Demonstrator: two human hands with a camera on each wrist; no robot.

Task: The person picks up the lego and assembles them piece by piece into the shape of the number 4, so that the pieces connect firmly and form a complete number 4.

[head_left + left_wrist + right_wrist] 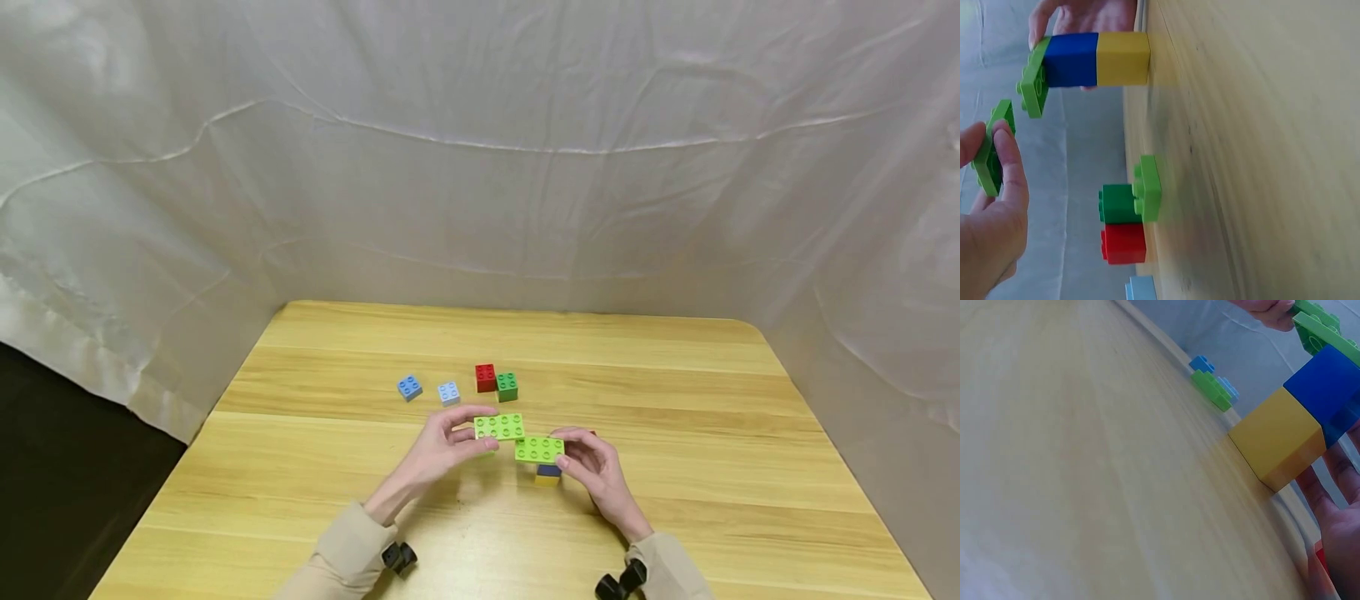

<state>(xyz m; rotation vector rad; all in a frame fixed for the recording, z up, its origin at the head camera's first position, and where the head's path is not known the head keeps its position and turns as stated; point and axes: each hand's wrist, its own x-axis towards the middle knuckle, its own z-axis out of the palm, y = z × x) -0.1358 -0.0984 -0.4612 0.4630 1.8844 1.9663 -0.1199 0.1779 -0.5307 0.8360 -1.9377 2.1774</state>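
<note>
My left hand (438, 450) pinches a flat lime green building brick (498, 427) between thumb and fingers, above the table. To its right stands a stack: a yellow brick (1122, 59) at the bottom, a blue brick (1071, 60) on it, and another flat lime green brick (539, 450) on top, jutting out to the left. My right hand (600, 475) grips the right end of that top brick, thumb in front and fingers behind. The two lime bricks are close together, the left one slightly higher in the left wrist view.
A third lime green brick (1150, 189) lies on the table beneath my left hand. Farther back are a red brick (485, 377), a green brick (507, 387), a light blue brick (448, 393) and a blue brick (409, 387). Something red (1320, 555) is partly hidden behind my right hand.
</note>
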